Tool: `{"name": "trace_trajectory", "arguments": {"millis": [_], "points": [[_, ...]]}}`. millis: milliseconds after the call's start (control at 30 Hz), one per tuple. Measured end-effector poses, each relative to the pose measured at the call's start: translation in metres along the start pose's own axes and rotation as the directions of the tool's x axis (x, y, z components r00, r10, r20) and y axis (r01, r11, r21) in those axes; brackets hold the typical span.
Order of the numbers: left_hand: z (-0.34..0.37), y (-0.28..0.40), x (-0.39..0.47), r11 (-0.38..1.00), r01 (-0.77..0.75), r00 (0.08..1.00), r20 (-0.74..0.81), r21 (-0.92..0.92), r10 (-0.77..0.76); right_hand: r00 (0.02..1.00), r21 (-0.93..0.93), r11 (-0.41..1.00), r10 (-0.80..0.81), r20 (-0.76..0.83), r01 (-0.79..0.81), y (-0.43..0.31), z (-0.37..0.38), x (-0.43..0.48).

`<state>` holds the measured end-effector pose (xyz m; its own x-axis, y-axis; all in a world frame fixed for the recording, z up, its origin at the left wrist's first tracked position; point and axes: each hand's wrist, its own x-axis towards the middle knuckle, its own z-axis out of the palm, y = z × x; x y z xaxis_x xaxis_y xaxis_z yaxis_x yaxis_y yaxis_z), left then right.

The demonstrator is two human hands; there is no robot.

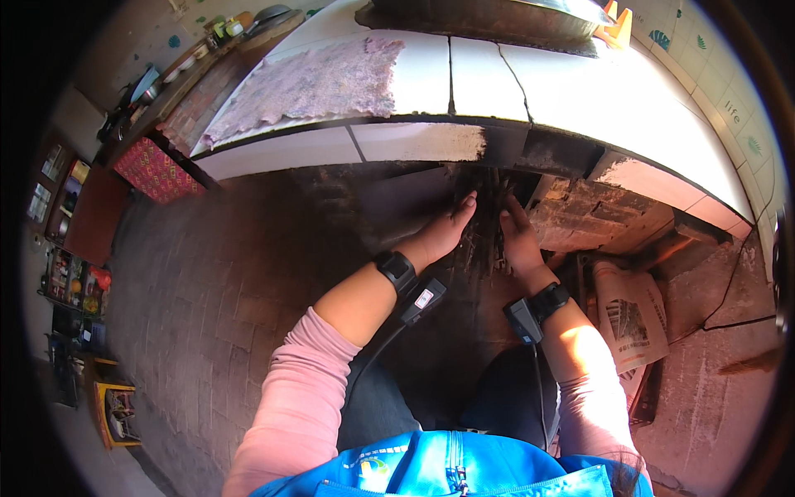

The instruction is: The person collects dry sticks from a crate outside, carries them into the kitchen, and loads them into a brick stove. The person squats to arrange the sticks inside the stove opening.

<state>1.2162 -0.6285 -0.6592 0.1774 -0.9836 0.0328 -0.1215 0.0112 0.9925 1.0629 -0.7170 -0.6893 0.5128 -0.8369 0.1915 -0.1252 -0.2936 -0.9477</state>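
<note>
A bundle of thin dark twigs [483,245] runs into the sooty opening [528,186] under the front of a white-tiled brick stove. My left hand [442,233] grips the bundle from its left side. From the right, my right hand [520,241] presses against the same twigs, thumb and fingers pointing toward the opening. Shadow hides how far the fingers wrap around them. The twigs' loose ends hang toward the floor between my wrists. Each wrist wears a black strap, with a small dark device and cable beside it.
A purple cloth [310,81] lies on the stove top [559,87], near a large pan [484,25]. Printed paper sacking [627,310] stands right of the opening. A thin black cable [736,279] crosses on the right. Brick floor [205,298] extends left.
</note>
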Motion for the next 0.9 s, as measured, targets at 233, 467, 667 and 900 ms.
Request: {"name": "trace_trajectory", "arguments": {"millis": [233,467,667,900], "points": [[0.001,0.010,-0.023,0.999,-0.006,0.991,-0.136,-0.052,-0.001,0.999,-0.069,0.997,0.034,-0.012,-0.035,0.008,-0.021,-0.015],[-0.007,-0.013,-0.045,0.989,0.120,0.931,-0.336,-0.082,-0.141,0.979,0.123,0.972,0.205,-0.007,-0.202,0.007,-0.042,-0.045],[0.021,-0.048,-0.068,0.723,0.462,0.664,-0.340,-0.514,-0.666,0.861,0.162,0.846,0.506,0.054,-0.508,0.004,-0.039,-0.069],[0.047,-0.054,-0.067,0.509,0.425,0.761,-0.008,-0.749,-0.648,0.861,0.396,0.767,0.482,0.163,-0.505,0.016,-0.030,-0.066]]}}
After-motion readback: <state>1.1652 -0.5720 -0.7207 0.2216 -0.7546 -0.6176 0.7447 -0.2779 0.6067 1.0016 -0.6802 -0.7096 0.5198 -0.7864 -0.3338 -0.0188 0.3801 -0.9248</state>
